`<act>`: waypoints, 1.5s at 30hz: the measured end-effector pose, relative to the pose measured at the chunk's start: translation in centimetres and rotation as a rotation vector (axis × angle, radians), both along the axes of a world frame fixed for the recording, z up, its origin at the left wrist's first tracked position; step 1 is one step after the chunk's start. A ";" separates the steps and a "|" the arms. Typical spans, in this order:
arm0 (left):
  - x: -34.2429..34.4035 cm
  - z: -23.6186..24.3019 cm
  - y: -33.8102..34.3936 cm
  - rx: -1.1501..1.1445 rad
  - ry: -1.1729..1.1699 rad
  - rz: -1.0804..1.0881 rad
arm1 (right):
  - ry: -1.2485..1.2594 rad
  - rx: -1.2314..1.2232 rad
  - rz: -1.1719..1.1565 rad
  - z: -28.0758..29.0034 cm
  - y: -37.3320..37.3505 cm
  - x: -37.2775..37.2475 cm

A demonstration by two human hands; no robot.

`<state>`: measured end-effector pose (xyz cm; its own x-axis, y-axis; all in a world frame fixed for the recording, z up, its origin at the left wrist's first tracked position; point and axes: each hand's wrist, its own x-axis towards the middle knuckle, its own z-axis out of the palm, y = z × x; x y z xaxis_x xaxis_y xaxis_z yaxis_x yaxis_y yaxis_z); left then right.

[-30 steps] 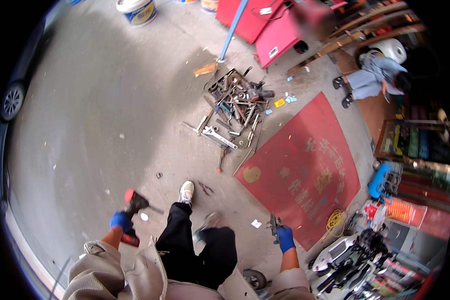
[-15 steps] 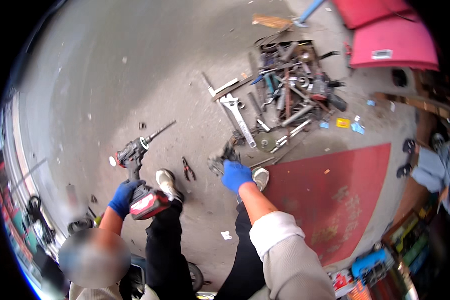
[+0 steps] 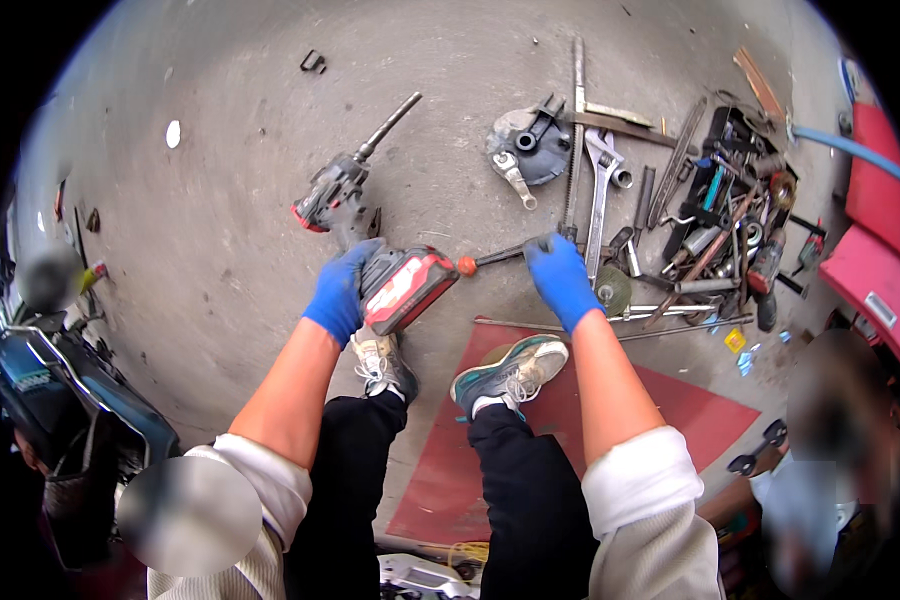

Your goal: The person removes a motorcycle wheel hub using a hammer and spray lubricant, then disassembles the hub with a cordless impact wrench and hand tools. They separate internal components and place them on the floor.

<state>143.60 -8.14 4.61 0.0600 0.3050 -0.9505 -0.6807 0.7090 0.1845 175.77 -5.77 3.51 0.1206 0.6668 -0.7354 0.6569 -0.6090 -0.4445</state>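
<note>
A cordless impact wrench (image 3: 338, 195) with a long socket extension is in my blue-gloved left hand (image 3: 340, 288). My fingers wrap its grip, just above the red and black battery (image 3: 410, 290). My right hand (image 3: 558, 275), also gloved in blue, is closed over the end of a dark rod with an orange-red tip (image 3: 467, 266). The glove hides that end of the rod. Beyond my right hand, a round grey brake plate (image 3: 532, 145) with a lever arm lies on the floor. Beside it are a long threaded bar (image 3: 576, 130) and an adjustable wrench (image 3: 602, 190).
A heap of tools (image 3: 735, 200) fills a tray at the right, near pink-red panels (image 3: 875, 290). A grinding disc (image 3: 612, 288) and long rods lie by a red mat (image 3: 660, 400). My shoes (image 3: 510, 375) stand between my arms. At left is a dark blue machine (image 3: 60, 390).
My right hand has let go of the dark brake plate, which now lies on the floor, and closes on the rod. The view has turned; the impact wrench stays in my left hand.
</note>
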 end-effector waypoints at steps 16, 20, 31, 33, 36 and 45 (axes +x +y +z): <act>-0.3 -3.4 13.9 0.928 1.579 -1.383 | -0.239 0.618 0.922 -5.7 10.6 -12.3; 1.4 -5.1 15.6 1.180 1.557 -1.594 | -0.216 0.694 0.928 -10.0 13.6 -15.6; 5.8 -3.3 18.8 0.626 1.361 -2.133 | -0.005 0.696 1.320 7.2 15.9 -3.0; 12.6 0.6 19.4 0.378 1.085 -2.223 | -0.018 0.455 1.456 11.2 15.3 3.3; 15.3 3.0 22.3 0.114 0.954 -2.382 | 0.353 0.699 1.306 20.9 12.1 20.0; 43.3 16.4 30.2 1.468 1.826 -1.859 | 0.459 1.082 -0.687 15.8 -7.2 58.4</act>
